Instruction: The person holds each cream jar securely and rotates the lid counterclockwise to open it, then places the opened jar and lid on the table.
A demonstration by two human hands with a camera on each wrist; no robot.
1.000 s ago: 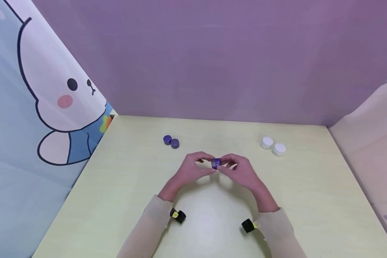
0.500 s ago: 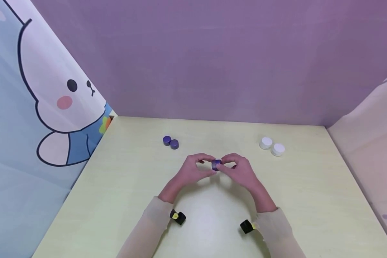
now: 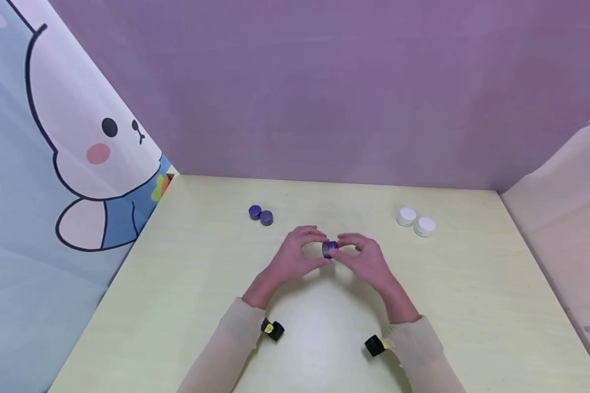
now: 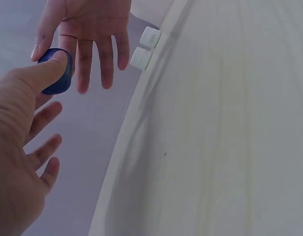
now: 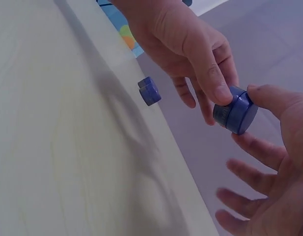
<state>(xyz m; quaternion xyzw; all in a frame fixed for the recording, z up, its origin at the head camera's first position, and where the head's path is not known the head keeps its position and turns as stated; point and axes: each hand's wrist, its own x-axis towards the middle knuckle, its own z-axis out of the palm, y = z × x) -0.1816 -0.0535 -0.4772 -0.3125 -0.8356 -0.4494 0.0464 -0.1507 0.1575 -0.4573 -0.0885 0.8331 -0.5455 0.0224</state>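
Observation:
Above the middle of the table, both hands pinch one small round blue-purple jar [image 3: 329,249] with a lid. My left hand [image 3: 293,257] grips its body between thumb and forefinger from the left. From the right, my right hand [image 3: 365,262] pinches the lid [image 5: 247,116] with thumb and forefinger. In the right wrist view, a thin seam shows between lid and body, and the jar lies tipped on its side. Pale lettering on the body is too small to read. The other fingers of both hands are spread and touch nothing.
Two purple jars [image 3: 266,218] stand side by side at the back left of the pale table [image 3: 201,273]. At the back right are two white jars [image 3: 425,226]. A purple backdrop [image 3: 324,98] rises behind the table's far edge.
Both hands stay in place around the jar. The left hand's outer fingers have lifted and spread. My right hand's thumb has shifted slightly on the lid.

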